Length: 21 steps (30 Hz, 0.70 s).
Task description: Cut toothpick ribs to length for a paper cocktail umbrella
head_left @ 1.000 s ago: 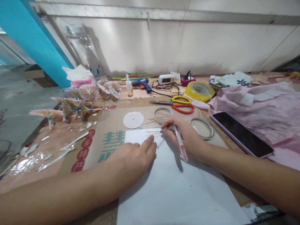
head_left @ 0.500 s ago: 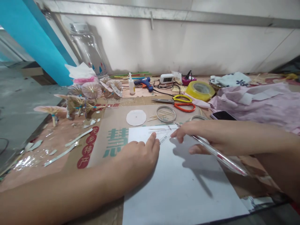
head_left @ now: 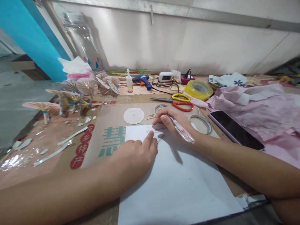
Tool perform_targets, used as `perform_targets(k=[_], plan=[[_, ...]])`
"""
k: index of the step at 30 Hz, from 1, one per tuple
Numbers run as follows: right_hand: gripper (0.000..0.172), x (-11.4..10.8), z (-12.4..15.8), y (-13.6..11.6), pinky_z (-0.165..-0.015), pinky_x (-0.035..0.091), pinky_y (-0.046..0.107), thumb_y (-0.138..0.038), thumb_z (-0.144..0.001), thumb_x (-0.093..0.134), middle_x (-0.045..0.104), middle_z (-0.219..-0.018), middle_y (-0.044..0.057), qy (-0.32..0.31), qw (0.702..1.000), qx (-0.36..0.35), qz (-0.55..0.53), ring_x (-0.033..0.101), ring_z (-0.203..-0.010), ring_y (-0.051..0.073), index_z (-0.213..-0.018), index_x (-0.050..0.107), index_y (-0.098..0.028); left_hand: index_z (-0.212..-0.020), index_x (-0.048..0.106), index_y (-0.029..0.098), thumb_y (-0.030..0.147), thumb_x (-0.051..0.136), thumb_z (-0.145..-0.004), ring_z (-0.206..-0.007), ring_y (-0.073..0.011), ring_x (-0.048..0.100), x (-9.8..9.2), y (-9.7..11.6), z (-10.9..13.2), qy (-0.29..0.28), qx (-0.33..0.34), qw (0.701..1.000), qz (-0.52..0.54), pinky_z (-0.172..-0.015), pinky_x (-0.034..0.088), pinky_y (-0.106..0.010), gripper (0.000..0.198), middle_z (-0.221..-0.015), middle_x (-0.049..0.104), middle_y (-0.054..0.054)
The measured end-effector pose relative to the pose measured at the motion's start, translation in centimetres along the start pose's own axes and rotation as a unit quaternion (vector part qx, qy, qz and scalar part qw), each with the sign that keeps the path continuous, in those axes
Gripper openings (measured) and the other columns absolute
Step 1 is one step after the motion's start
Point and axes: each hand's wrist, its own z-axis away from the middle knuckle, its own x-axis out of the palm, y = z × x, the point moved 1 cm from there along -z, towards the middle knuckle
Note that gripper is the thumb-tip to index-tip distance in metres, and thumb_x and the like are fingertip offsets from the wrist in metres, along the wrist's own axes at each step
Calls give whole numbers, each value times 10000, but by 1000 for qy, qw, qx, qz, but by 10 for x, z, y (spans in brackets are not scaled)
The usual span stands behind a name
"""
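Observation:
My left hand (head_left: 134, 154) lies on a white paper sheet (head_left: 178, 184), fingers curled with the forefinger pressing a clear ruler (head_left: 157, 133) near the sheet's top edge. My right hand (head_left: 174, 120) rests at the sheet's top right corner, fingers closed round a pen (head_left: 181, 129) with a clear barrel, its tip at the ruler's far edge. The sheet lies on a flat cardboard piece (head_left: 110, 140) printed with green and red characters. A small white paper disc (head_left: 133, 116) sits just beyond the sheet.
Scissors (head_left: 180, 103), a yellow tape roll (head_left: 199, 89), two thin rings (head_left: 200, 123), toothpicks, a black phone (head_left: 235, 129) and pink cloth (head_left: 264, 109) lie right. A blue glue gun (head_left: 142, 81), glue bottle (head_left: 129, 82) and paper cocktail umbrellas (head_left: 77, 93) stand at the back left.
My right hand swung out to the right with the pen lifted, then came back to the sheet's top edge by the ruler. My left hand stayed on the ruler.

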Motion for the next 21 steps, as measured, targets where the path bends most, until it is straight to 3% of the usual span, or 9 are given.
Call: perform_targets(k=[4,11,21], plan=[[471,0,0,0,-758,539,331,-650,-1016,425,769,-914,60,-35,999,7,6,716,-860,210,-998,611,-218,-1266,695,80,173,583,-944,-651,-245,766,-2,-1,0,10,-1,1000,-1,-446,576,-325,354,-1350,662,-239],[398,-1,-2,-4,-734,523,315,-554,-1026,467,763,-957,69,-72,996,-5,52,697,-864,203,-979,651,-205,-1250,695,59,118,650,-850,-671,-250,773,-6,-1,-2,-19,9,1000,7,-452,582,-316,407,-1356,642,-260],[294,-1,-1,2,-755,503,305,-454,-1035,499,753,-917,41,-74,994,-43,68,684,-849,186,-990,654,-208,-1229,702,67,210,613,-942,-622,-234,748,-4,-1,-1,14,8,1000,2,-411,546,-317,332,-1310,696,-229]])
